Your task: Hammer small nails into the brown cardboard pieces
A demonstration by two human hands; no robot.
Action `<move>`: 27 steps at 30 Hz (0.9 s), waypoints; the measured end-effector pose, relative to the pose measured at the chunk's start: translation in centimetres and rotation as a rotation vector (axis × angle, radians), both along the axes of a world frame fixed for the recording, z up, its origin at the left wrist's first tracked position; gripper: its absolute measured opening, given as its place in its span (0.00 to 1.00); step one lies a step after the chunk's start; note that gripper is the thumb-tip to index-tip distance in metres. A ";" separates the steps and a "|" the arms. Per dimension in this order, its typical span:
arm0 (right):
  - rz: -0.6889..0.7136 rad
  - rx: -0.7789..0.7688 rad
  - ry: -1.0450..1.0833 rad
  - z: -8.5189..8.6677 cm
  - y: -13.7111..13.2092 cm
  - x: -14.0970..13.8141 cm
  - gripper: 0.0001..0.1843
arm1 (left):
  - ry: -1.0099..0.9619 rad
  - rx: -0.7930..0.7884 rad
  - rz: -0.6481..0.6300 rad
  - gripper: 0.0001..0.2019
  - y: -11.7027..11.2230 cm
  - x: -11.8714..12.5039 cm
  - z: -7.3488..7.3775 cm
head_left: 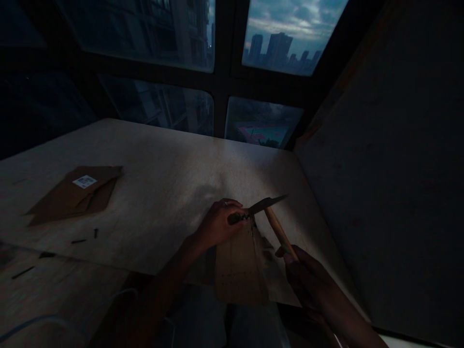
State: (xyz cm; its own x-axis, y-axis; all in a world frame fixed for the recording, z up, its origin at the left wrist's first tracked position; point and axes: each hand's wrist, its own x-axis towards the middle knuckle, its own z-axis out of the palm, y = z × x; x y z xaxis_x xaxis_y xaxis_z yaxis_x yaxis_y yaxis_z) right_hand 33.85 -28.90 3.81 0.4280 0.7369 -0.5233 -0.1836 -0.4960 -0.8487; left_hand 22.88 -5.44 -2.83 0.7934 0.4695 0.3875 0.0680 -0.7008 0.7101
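Note:
The scene is dim. My left hand [219,224] rests closed on the top edge of a folded brown cardboard piece [241,266] that lies at the near edge of the wooden table [174,183]. It pinches a small dark object that I cannot make out. My right hand [306,282] grips the wooden handle of a knife [275,222]. The dark blade points left and up, with its edge just above the cardboard beside my left fingers.
Flat brown cardboard with a white label [78,193] lies on the table's left side, with small dark scraps [85,238] in front of it. A wall panel [380,193] stands along the right. Dark windows [232,72] are behind the table.

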 end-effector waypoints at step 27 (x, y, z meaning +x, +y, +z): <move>0.096 0.029 -0.322 1.5 -0.1 0.0 0.29 | -0.062 -0.095 -0.028 0.04 -0.2 0.5 -1.1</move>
